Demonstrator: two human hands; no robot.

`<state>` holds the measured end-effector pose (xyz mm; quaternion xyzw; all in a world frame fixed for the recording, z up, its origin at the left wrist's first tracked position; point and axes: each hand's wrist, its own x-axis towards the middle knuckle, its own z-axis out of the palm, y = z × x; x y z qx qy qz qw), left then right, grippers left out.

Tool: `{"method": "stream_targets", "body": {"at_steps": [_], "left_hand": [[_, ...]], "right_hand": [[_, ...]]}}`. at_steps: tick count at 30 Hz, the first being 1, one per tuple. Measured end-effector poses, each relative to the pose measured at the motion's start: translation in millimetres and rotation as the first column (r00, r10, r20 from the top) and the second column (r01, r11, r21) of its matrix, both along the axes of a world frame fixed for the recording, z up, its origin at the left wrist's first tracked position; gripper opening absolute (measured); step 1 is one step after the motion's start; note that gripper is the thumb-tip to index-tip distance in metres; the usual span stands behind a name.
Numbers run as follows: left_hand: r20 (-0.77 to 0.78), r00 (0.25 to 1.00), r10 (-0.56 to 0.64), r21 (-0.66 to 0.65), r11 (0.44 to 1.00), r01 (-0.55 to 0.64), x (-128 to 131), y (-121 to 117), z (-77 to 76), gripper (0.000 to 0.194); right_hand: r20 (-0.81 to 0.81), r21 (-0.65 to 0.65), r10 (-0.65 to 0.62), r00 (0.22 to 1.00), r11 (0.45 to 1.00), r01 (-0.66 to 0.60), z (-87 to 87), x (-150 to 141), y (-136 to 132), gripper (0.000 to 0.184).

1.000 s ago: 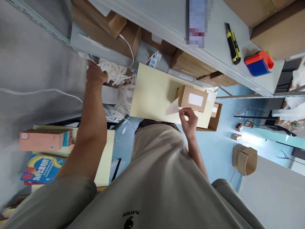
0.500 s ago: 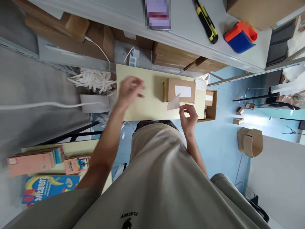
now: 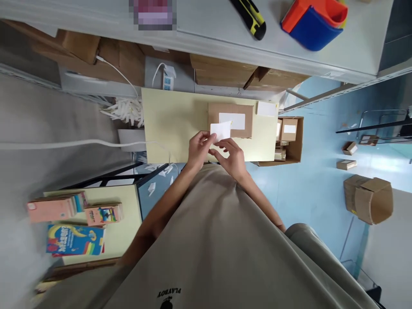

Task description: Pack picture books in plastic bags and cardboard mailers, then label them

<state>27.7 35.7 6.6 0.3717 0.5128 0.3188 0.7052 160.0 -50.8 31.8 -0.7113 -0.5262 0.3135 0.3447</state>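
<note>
Pinching a white slip, the left grip sits beside the right grip, whose thumb and fingers stand apart.

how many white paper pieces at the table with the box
3: paper in the left hand, label on the box, slip at the right end of the table.

Glare whitens the floor towards three o'clock; nine o'clock is dimmer. A pixelated patch sits at eleven; wide-angle distortion stretches the edges.

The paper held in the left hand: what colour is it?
The paper is white; the head view shows it best.
</note>
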Motion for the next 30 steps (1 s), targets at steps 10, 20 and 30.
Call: {"method": "stream_targets", "body": {"at_steps": [10,20,30], "left_hand": [[-0.109,0.985,0.133,-0.075,0.987,-0.142,30.3,-9.5,-15.3,0.056],[-0.111,0.978,0.177,-0.086,0.979,-0.187,49.4,-17.2,-9.1,0.053],[-0.204,0.973,0.105,-0.055,0.991,-0.118,47.8,-16.7,-7.0,0.051]], "right_hand": [[-0.340,-0.310,-0.319,0.885,0.926,0.215,-60.4,113.7,3.1,0.038],[-0.550,-0.399,-0.371,0.748,0.904,0.155,-83.9,115.8,1.5,0.044],[-0.609,-0.416,-0.347,0.714,0.905,0.085,-89.2,115.8,-3.7,0.056]]}}
